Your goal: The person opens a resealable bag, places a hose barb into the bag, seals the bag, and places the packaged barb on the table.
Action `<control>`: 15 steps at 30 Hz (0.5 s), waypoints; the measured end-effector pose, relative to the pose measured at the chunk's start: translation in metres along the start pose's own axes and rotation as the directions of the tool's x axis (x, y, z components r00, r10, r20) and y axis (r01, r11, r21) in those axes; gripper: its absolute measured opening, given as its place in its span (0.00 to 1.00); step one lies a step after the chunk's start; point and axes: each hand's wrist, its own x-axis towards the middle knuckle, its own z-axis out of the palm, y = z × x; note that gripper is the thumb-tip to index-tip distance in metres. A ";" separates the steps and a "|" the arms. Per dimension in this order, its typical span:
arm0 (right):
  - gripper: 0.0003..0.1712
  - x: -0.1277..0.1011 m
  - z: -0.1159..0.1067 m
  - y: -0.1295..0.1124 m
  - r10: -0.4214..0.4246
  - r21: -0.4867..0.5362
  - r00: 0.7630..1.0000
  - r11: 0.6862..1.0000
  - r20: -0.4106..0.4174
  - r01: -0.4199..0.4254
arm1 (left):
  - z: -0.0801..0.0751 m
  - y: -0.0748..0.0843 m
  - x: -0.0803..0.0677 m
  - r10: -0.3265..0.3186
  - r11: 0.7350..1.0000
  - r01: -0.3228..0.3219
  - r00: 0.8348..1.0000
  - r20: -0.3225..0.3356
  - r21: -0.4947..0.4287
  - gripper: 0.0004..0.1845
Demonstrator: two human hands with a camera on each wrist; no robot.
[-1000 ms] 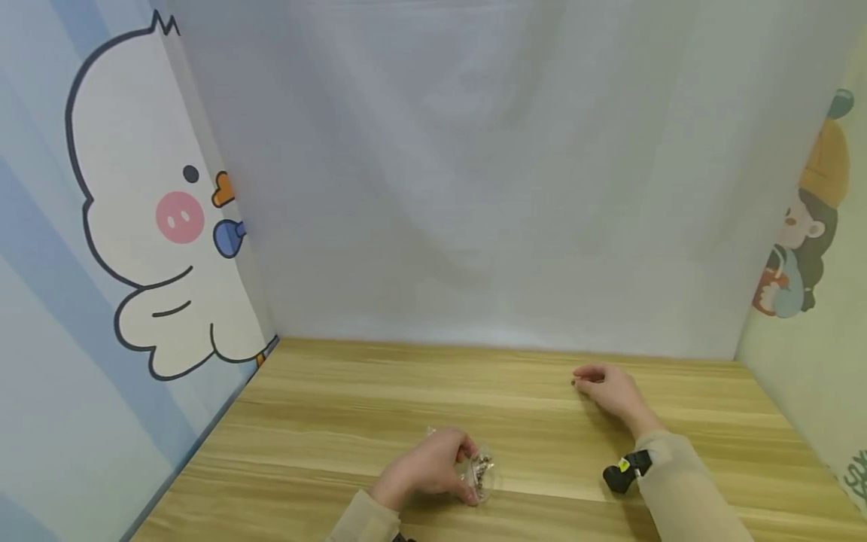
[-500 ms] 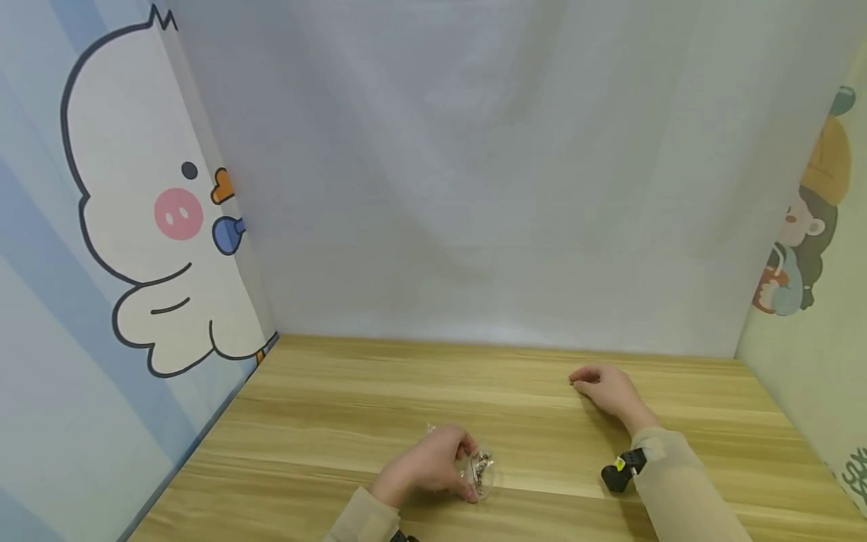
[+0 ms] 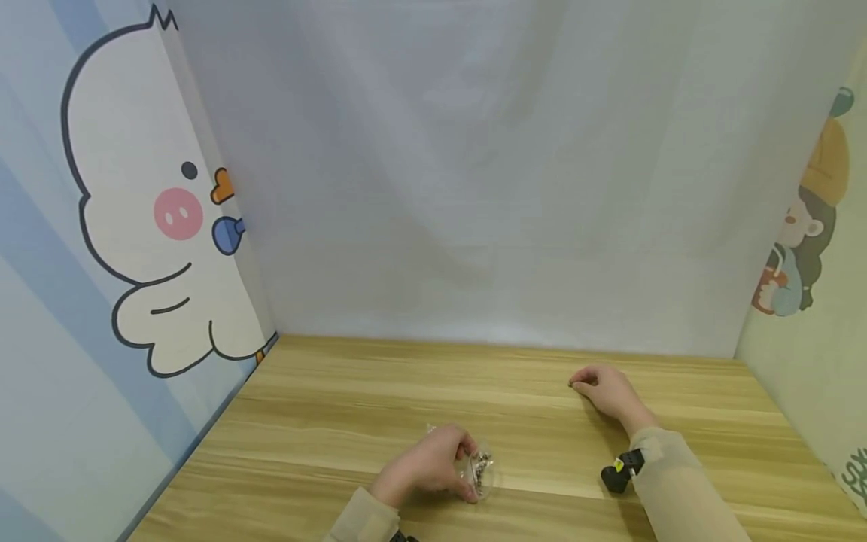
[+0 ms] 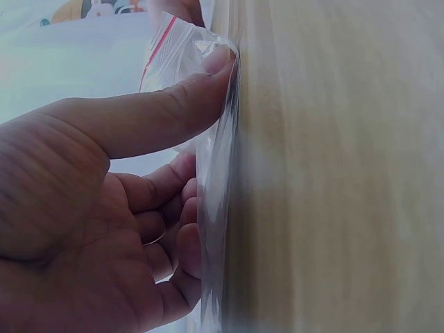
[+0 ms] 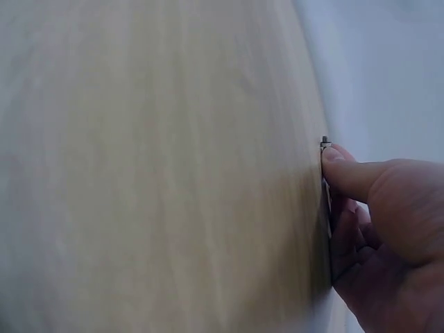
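My left hand (image 3: 432, 461) holds a clear zip bag (image 4: 217, 173) with a red line along its seal, low over the wooden table. In the left wrist view the thumb lies along the bag, and the curled fingers are on its other side. Several small metal pieces (image 3: 481, 470) show through the plastic in the head view. Farther back on the right, my right hand (image 3: 609, 393) pinches a small metal screw (image 5: 325, 141) between thumb and forefinger, right at the tabletop. Only one end of the screw sticks out past the fingertips; the rest is hidden.
The wooden table (image 3: 339, 399) runs back to a pale grey curtain (image 3: 501, 188). A wall with a duck drawing (image 3: 156, 196) borders the left side, and a pale printed wall (image 3: 819, 361) the right. A black wrist camera (image 3: 622, 471) sits on the right sleeve.
The right hand has shifted very slightly left, still pinching the screw. The left hand and the bag stay in place.
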 end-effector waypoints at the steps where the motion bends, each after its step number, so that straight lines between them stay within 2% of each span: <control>1: 0.08 0.000 0.000 -0.001 0.002 -0.004 1.000 1.000 0.001 -0.002 | 0.000 0.000 0.000 0.003 1.000 -0.003 1.000 0.000 0.001 0.30; 10: 0.07 -0.003 -0.002 -0.007 -0.014 -0.049 1.000 0.999 0.013 0.014 | -0.001 0.000 -0.001 0.006 1.000 -0.006 1.000 0.003 0.001 0.30; 15: 0.06 -0.003 -0.003 -0.010 -0.025 -0.040 0.999 0.999 0.021 0.026 | -0.001 0.000 0.000 0.009 1.000 -0.009 1.000 0.002 0.003 0.29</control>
